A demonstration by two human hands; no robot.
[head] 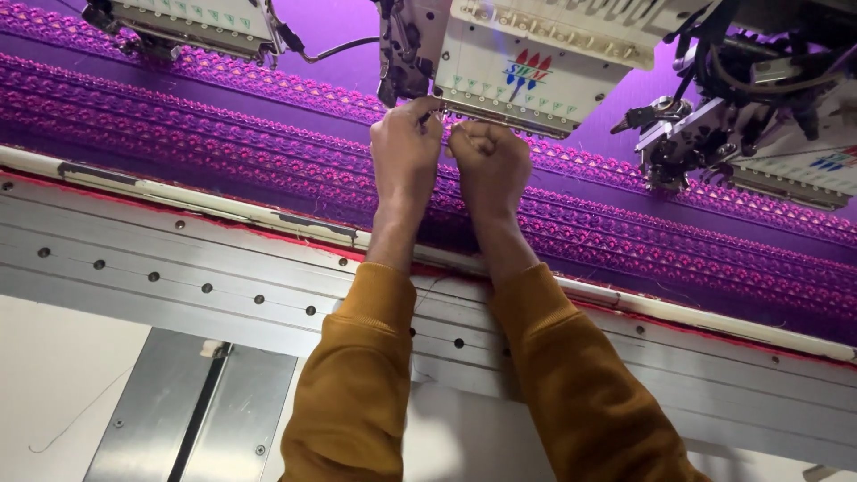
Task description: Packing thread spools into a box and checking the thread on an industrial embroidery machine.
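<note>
- Left hand [406, 147] is reaching up toward 12 o'clock, fingers curled in tight, tips meeting at the lower edge of the middle sewing head [527, 67]. Whether it is pinching a thread or a needle part, I cannot tell; the fingertips are hiding it.
- Right hand [491, 165] is sitting just beside the left, at its 3 o'clock, closed into a fist with knuckles touching or nearly touching the left hand. What it is gripping, if anything, is not showing.
- Both hands are hovering over the purple cloth [268, 156], which is lying stretched flat across the frame from 9 o'clock to 4 o'clock, carrying rows of pink stitched pattern.
- Mustard sleeves [357, 393] are covering both forearms, coming in from 6 o'clock.
- The middle sewing head is hanging at 12 o'clock, cream-coloured, directly above the hands; a second head [192, 22] is showing at 10 o'clock, a third [759, 125] at 2 o'clock.
- A grey metal rail [178, 268] with screw holes is running under the cloth edge, slanting from 9 o'clock down to 4 o'clock.
- A red edge strip [714, 332] is lining the cloth border along the rail.
</note>
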